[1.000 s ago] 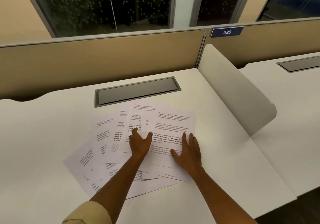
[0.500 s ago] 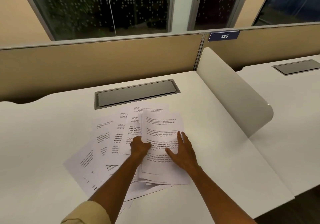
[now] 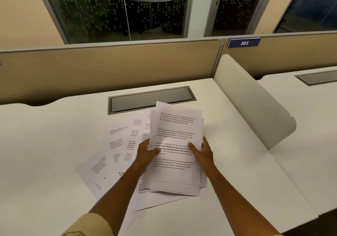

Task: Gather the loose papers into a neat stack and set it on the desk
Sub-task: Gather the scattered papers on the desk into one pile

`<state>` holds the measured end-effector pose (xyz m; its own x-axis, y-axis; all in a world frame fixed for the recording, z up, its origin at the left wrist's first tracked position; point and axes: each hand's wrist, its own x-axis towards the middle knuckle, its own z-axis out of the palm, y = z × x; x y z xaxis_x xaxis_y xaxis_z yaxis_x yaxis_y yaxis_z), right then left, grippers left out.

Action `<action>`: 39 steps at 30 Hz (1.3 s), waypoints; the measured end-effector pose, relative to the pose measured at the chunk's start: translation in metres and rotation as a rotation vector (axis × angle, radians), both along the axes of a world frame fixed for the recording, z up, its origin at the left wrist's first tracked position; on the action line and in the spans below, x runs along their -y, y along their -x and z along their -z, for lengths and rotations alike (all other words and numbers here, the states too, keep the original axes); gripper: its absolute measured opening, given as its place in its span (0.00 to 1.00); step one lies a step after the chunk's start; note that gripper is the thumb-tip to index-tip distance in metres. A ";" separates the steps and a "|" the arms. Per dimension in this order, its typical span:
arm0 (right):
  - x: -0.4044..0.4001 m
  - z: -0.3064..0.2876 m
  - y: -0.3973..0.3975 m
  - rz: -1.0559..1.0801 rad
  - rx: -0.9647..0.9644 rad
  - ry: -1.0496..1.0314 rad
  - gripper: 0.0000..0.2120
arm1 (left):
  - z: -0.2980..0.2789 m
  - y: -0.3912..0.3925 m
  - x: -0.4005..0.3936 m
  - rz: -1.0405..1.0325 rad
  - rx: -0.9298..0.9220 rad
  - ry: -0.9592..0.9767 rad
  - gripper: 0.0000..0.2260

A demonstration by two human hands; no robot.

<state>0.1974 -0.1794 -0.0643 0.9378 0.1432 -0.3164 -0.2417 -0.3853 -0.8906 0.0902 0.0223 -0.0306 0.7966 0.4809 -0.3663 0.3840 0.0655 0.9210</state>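
Paper sheets [image 3: 175,144], light, limp and slippery: left hand [image 3: 145,151] and right hand [image 3: 202,151] pinch the bundle's side edges, the best hold.

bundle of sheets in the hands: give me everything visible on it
The partly gathered bundle of white printed paper sheets carries short blocks of black text, some lines bold. Its edges are uneven: a corner pokes out at the top and lower edges are staggered. The left hand grips its left edge and the right hand its right edge, thumbs on top. It overlaps the loose white printed sheets fanned on the white desk.
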 end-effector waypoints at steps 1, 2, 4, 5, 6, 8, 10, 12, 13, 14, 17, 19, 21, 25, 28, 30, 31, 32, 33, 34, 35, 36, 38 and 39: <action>-0.002 -0.001 0.000 -0.004 -0.012 -0.053 0.35 | 0.000 0.001 -0.002 0.000 0.005 0.006 0.18; -0.003 -0.001 -0.001 -0.010 -0.023 -0.101 0.31 | 0.000 0.002 -0.004 -0.002 0.009 0.010 0.18; -0.006 0.001 0.000 -0.014 -0.049 -0.154 0.23 | 0.001 0.004 -0.009 -0.010 0.007 0.004 0.17; -0.008 0.001 0.000 -0.018 -0.058 -0.155 0.19 | 0.001 0.005 -0.011 -0.020 -0.002 -0.004 0.17; -0.010 0.001 0.001 -0.025 -0.063 -0.144 0.14 | 0.002 0.006 -0.014 -0.030 -0.016 -0.011 0.17; -0.015 0.001 0.001 -0.030 -0.070 -0.102 0.09 | 0.004 0.007 -0.017 -0.052 -0.053 -0.033 0.16; -0.022 0.000 0.001 -0.021 -0.069 -0.047 0.09 | 0.005 0.008 -0.020 -0.065 -0.087 -0.088 0.16; -0.031 -0.001 0.002 -0.006 -0.052 0.005 0.11 | 0.005 0.007 -0.021 -0.081 -0.116 -0.137 0.16; -0.036 -0.002 0.003 0.005 -0.043 0.021 0.12 | 0.004 0.006 -0.022 -0.086 -0.130 -0.146 0.16; -0.040 -0.002 0.004 0.018 -0.035 0.033 0.13 | 0.004 0.005 -0.022 -0.085 -0.147 -0.154 0.16; -0.051 -0.001 0.006 0.050 -0.020 0.096 0.13 | 0.004 0.004 -0.025 -0.060 -0.205 -0.256 0.16; -0.056 -0.001 0.005 0.061 -0.010 0.157 0.14 | 0.005 0.004 -0.029 -0.040 -0.248 -0.374 0.16; -0.061 -0.002 0.005 0.056 -0.002 0.179 0.13 | 0.006 0.005 -0.034 -0.033 -0.341 -0.480 0.18; -0.069 -0.004 0.004 -0.003 -0.011 0.181 0.12 | 0.007 0.010 -0.043 -0.088 -0.555 -0.542 0.25; -0.074 -0.005 0.003 -0.050 -0.002 0.200 0.13 | 0.010 0.012 -0.048 -0.132 -0.551 -0.527 0.27; -0.076 -0.005 0.004 -0.084 0.008 0.216 0.14 | 0.010 0.013 -0.050 -0.138 -0.530 -0.519 0.29; -0.078 -0.004 0.004 -0.101 0.010 0.219 0.15 | 0.009 0.013 -0.052 -0.141 -0.520 -0.504 0.30; -0.079 -0.004 0.005 -0.118 0.007 0.222 0.16 | 0.009 0.014 -0.054 -0.148 -0.509 -0.479 0.32; -0.081 -0.004 0.005 -0.135 0.003 0.228 0.18 | 0.008 0.014 -0.056 -0.160 -0.492 -0.448 0.33; -0.082 -0.004 0.005 -0.148 0.000 0.236 0.19 | 0.007 0.015 -0.059 -0.170 -0.473 -0.419 0.34; -0.084 -0.004 0.006 -0.159 0.002 0.241 0.19 | 0.007 0.015 -0.061 -0.176 -0.453 -0.397 0.34; -0.085 -0.005 0.007 -0.168 0.006 0.241 0.19 | 0.007 0.016 -0.063 -0.181 -0.437 -0.381 0.34; -0.088 -0.006 0.009 -0.184 0.006 0.239 0.18 | 0.008 0.017 -0.064 -0.199 -0.407 -0.350 0.33; -0.090 -0.007 0.009 -0.192 0.008 0.245 0.17 | 0.009 0.018 -0.064 -0.210 -0.397 -0.336 0.33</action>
